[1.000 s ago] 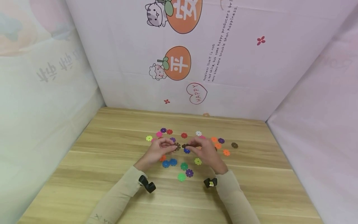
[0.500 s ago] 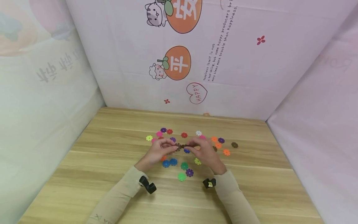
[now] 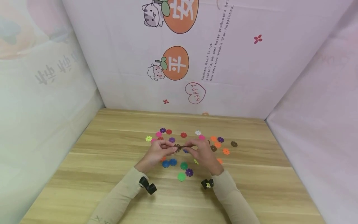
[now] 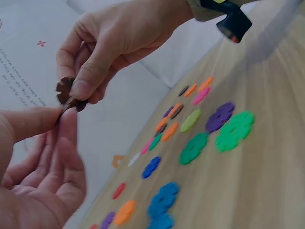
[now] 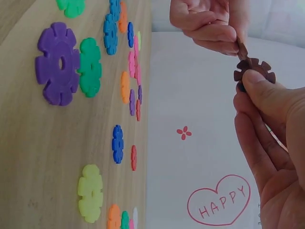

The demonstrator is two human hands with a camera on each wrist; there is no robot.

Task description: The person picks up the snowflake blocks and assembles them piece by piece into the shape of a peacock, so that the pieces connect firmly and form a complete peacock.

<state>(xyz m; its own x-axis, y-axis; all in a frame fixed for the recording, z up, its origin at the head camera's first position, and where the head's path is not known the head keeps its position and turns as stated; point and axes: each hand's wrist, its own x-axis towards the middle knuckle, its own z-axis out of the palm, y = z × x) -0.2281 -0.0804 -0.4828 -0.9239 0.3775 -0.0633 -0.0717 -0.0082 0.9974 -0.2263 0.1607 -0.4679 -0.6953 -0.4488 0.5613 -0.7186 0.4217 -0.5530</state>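
Both hands meet above the table in the head view. My left hand (image 3: 156,153) pinches a brown notched disc (image 3: 177,148) between thumb and fingers. A second brown notched disc (image 5: 263,70) is pinched by my right hand (image 3: 203,155), thumb across its face. In the right wrist view the two discs touch at their edges, set at an angle to each other. Fingers hide much of each disc, so how deep the notches interlock cannot be seen. Below the hands lies a blue disc (image 4: 151,167).
Loose notched discs lie scattered on the wooden table (image 3: 112,174), among them a purple one (image 3: 189,172), a light green one (image 3: 181,177) and several orange ones. Two blue discs (image 3: 169,163) overlap near the left hand. Printed white cloth (image 3: 134,77) hangs behind and at both sides.
My right hand has moved left, bringing its brown disc against the one in my left hand. The left hand has barely moved. The head view has shifted slightly.
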